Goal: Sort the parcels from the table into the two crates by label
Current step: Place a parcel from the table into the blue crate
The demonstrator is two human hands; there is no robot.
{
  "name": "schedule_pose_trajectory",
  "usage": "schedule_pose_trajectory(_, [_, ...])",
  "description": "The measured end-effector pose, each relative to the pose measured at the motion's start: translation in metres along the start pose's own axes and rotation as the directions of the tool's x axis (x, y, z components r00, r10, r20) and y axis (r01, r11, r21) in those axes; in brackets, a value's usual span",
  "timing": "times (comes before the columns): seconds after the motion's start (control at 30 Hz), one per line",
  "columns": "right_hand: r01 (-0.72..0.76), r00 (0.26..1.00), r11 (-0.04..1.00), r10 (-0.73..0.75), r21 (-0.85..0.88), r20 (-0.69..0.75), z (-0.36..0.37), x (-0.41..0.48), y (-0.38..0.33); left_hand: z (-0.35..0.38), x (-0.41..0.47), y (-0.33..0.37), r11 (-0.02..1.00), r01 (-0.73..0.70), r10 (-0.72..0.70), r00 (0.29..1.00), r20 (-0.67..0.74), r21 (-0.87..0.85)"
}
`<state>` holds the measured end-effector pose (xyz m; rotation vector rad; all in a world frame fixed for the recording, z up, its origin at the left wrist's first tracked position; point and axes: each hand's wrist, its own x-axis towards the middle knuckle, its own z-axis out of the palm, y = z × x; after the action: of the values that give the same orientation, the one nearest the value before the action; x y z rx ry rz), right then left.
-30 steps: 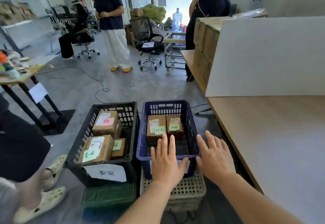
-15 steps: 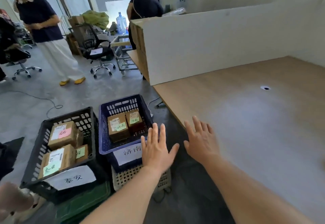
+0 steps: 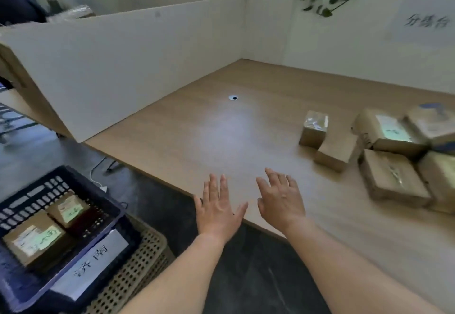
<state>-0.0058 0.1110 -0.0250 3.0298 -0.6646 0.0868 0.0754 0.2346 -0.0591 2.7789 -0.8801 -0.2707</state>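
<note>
Head view: the left hand (image 3: 216, 205) and right hand (image 3: 280, 198) are spread flat and empty over the near edge of the light wooden table (image 3: 221, 129). The brown cardboard parcels (image 3: 394, 180) cluster at the right, with blurred labels, and some are cut off. The blue plastic crate (image 3: 105, 199) at near left holds two more. Its white paper sign (image 3: 91, 262) reads 济南.

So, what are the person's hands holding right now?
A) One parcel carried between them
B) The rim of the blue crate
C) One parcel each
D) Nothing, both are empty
D: the left hand and the right hand hover with fingers spread and nothing in them, near the edge of the table, while the parcels lie untouched further to the right.
</note>
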Motion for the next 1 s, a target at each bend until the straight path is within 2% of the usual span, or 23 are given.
schedule_pose_trajectory(0.3, [-0.195,0.975,0.978,0.186,-0.069,-0.122,-0.002,-0.055,0.062,0.028,-0.016,0.064,0.982,-0.184,0.184,0.983,0.002,-0.033])
schedule_pose_trajectory(0.53, [-0.241,0.954,0.968,0.224,-0.064,-0.2,-0.003,-0.09,0.125,0.037,-0.023,0.132,0.969,-0.248,0.247,0.968,-0.045,-0.013])
schedule_pose_trajectory(1.0, [-0.407,0.892,0.912,0.387,-0.046,-0.233,-0.004,-0.193,0.355,0.087,-0.066,0.37,0.9,-0.435,0.435,0.9,-0.01,0.019])
